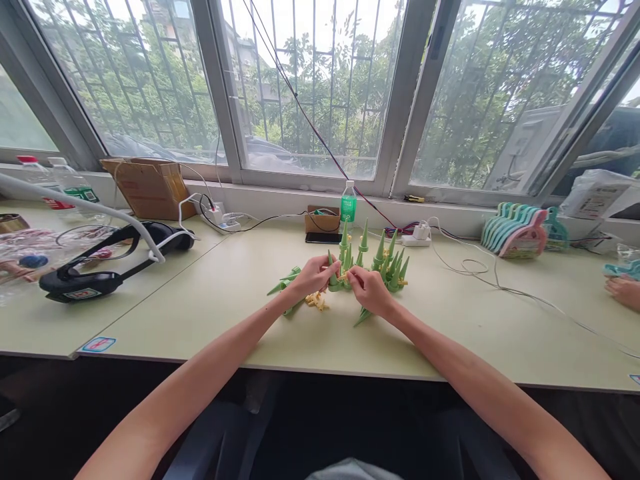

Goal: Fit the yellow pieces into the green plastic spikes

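Note:
My left hand is closed around the lower part of a pointed green plastic cone, its tip upward. My right hand is pinched just beside it, its fingertips at a small yellow piece that they mostly cover. Several green cones stand upright in a cluster behind my hands, some with small yellow pieces on them. More green cones lie on their sides left of my left hand. A small pile of yellow pieces lies between my wrists. One green cone lies below my right hand.
A green-labelled bottle, a small cardboard box and a black phone stand behind the cones. A black headset lies left. Green and pink hangers and a white cable are right. Another person's hand shows at the right edge.

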`<action>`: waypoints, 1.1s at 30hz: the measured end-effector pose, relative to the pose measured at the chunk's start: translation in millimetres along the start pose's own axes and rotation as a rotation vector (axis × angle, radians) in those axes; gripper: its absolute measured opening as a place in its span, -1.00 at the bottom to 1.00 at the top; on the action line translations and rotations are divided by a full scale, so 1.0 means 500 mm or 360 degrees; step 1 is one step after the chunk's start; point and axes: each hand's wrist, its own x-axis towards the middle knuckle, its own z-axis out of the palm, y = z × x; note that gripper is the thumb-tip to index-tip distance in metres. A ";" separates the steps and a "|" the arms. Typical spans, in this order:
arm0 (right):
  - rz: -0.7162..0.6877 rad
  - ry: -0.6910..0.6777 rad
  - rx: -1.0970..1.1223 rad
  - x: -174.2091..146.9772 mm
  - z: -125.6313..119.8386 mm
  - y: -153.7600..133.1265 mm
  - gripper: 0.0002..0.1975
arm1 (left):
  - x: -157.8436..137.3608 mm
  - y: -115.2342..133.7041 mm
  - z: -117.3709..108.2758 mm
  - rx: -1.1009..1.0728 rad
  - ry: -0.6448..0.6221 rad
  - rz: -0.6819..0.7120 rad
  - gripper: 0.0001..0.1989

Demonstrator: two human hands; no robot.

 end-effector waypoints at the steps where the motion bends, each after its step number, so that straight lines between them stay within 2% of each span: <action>1: 0.0001 -0.0002 0.0003 0.000 0.000 0.000 -0.69 | 0.000 0.000 0.000 0.0008 0.0004 0.0002 -0.59; 21: 0.0003 -0.0041 -0.0011 0.000 0.002 0.003 -0.69 | 0.003 -0.005 0.000 0.0063 0.0030 -0.0012 -0.64; 33: 0.0013 -0.0093 0.0139 0.000 -0.005 -0.023 -0.76 | 0.005 0.007 -0.001 0.0101 0.0114 -0.0030 -0.67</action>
